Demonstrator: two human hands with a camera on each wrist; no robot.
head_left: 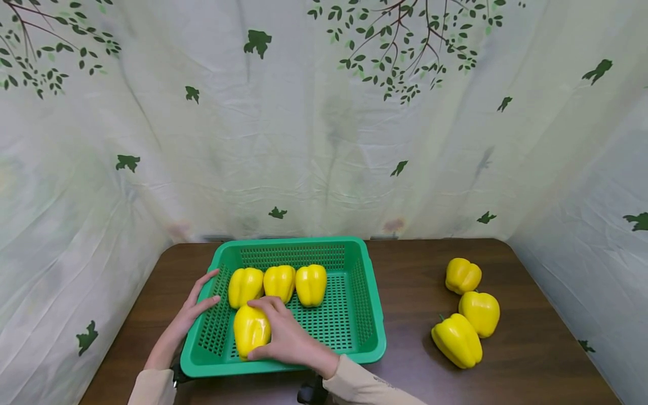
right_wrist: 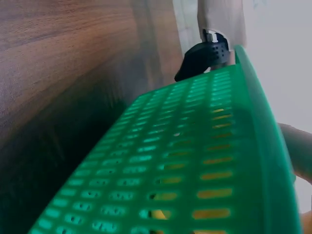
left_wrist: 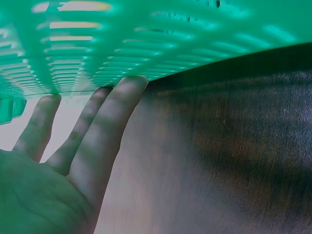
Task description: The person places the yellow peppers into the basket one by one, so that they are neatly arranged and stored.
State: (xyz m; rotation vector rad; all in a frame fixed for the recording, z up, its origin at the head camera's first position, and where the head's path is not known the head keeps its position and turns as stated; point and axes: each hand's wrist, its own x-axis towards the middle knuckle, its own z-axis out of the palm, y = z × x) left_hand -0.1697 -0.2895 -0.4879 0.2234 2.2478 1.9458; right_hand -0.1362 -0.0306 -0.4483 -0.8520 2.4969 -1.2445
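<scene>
Green basket [head_left: 373, 292], right side: room for a hand.
Left wall: left hand [head_left: 189, 309] in the way.
Front left: right hand [head_left: 288, 332] and yellow pepper [head_left: 250, 332] block the pepper row [head_left: 279, 281].
Table [head_left: 410, 304]: passable strip between basket and loose peppers [head_left: 480, 314].

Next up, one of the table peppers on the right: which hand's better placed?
Right, probably. The right hand is nearer the table peppers, though it must first release its pepper. The left hand is at the basket's far left side and would have to reach across.
</scene>
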